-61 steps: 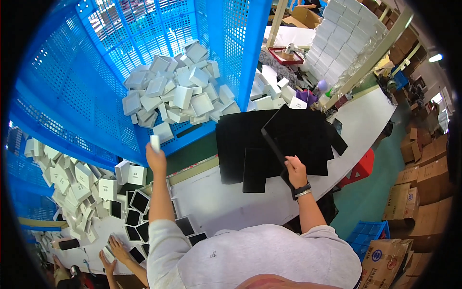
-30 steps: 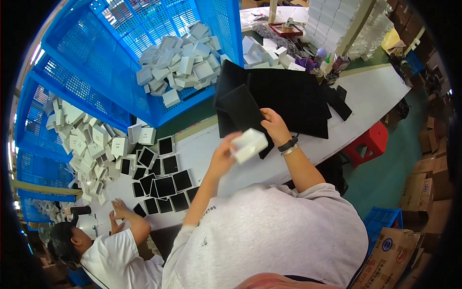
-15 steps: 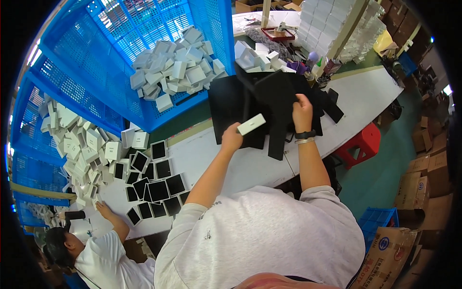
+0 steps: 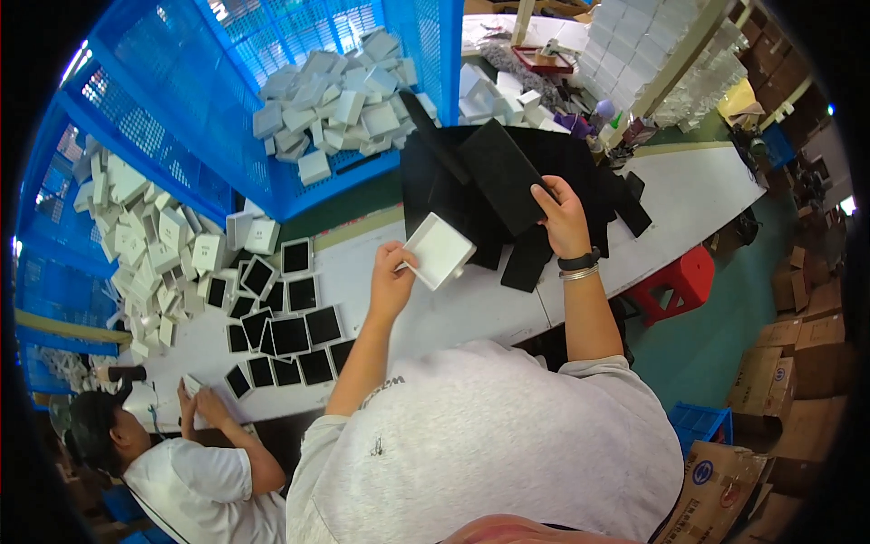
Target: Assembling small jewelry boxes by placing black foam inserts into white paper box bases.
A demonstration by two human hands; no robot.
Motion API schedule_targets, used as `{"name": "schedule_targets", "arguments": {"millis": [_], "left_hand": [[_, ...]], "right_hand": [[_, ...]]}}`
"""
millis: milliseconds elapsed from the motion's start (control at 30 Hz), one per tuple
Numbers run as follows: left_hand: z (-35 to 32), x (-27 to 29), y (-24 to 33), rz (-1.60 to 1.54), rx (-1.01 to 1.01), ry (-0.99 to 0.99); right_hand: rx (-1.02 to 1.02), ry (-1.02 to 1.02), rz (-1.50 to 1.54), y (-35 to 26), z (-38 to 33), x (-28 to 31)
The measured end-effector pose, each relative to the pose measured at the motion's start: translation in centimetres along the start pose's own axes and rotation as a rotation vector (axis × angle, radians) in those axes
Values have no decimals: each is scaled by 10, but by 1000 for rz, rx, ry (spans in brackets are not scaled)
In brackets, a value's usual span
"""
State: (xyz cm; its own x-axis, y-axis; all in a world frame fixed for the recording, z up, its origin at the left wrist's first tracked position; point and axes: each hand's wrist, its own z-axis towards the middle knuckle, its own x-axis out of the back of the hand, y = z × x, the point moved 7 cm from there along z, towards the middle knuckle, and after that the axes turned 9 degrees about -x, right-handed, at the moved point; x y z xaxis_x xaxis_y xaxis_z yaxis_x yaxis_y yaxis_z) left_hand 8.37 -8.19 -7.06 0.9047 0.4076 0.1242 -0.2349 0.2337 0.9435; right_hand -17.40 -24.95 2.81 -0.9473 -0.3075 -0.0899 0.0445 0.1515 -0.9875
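The right hand (image 4: pixel 562 213) hid part of the black sheet (image 4: pixel 507 186) it gripped. At seven o'clock, a co-worker's hands (image 4: pixel 201 403) covered something too small to tell. Cardboard boxes (image 4: pixel 725 490) were cut off at five o'clock.

A person seen from above wears a light grey short-sleeved T-shirt (image 4: pixel 489 435) with small dark lettering near the left shoulder. Both forearms are bare. Just below the right hand (image 4: pixel 562 218), the wrist carries a black band (image 4: pixel 580 261) and a thin silver bracelet (image 4: pixel 580 273).
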Motion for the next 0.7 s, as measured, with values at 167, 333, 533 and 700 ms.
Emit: {"name": "schedule_targets", "arguments": {"millis": [167,333,533,700], "left_hand": [[-57,37,-59,262,181,-380],[-122,51,-120,-178,451,-135],[-147,61,-127,-259,622,-6],[-140,104,-78,565,353,71]], "right_hand": [[124,-90,32,31,-15,-15],[442,-398,-571,40,-71,-65],[643,-439,-1025,123,-111,-82],[501,-430,-1220,203,-111,-73]]}}
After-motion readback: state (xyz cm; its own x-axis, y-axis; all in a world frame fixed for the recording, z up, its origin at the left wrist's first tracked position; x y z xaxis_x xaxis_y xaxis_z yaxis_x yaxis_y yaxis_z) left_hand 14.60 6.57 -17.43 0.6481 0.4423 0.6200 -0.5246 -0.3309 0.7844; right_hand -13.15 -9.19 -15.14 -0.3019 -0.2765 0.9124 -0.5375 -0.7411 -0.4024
